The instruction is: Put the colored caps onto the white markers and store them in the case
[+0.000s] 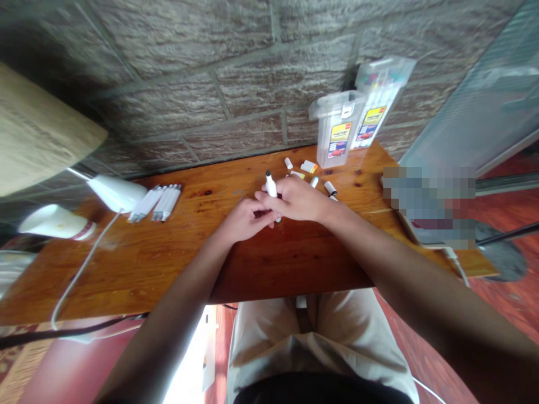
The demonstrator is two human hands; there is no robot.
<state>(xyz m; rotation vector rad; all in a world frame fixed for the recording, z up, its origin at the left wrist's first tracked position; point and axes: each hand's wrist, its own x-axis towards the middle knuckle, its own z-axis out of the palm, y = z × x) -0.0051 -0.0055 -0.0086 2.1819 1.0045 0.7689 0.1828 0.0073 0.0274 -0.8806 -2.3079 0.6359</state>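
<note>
At the centre of the frame, in the head view, my two hands meet over the wooden desk [197, 247], with a white marker [270, 187] between them. My right hand [300, 197] has its thumb and fingers pressed together around the barrel, its dark tip pointing up and away from me. My left hand [246, 220] is curled in close below, fingertips against the right hand's; whether they pinch the marker too, I cannot tell, because my own fingers hide its lower part.

As I judge it, I am partway through. At centre left of the frame, two groups of markers [167, 202] lie side by side in neat rows beside the desk lamp [115, 193]; that part looks done. Just beyond my right hand, right of centre, several short white pieces [309, 166], some with coloured ends, lie loose at odd angles. They look like caps or marker ends, too small to tell surely, and I would count them as unfinished, along with the marker in my grip, whose dark tip seems uncapped.

Toward the upper right of the frame, the front clear box [332, 112] stands against the rear clear box [381, 92]. I see coloured ends through the rear one's wall, but make out no markers in the front one, so putting things away seems not yet done.
</note>
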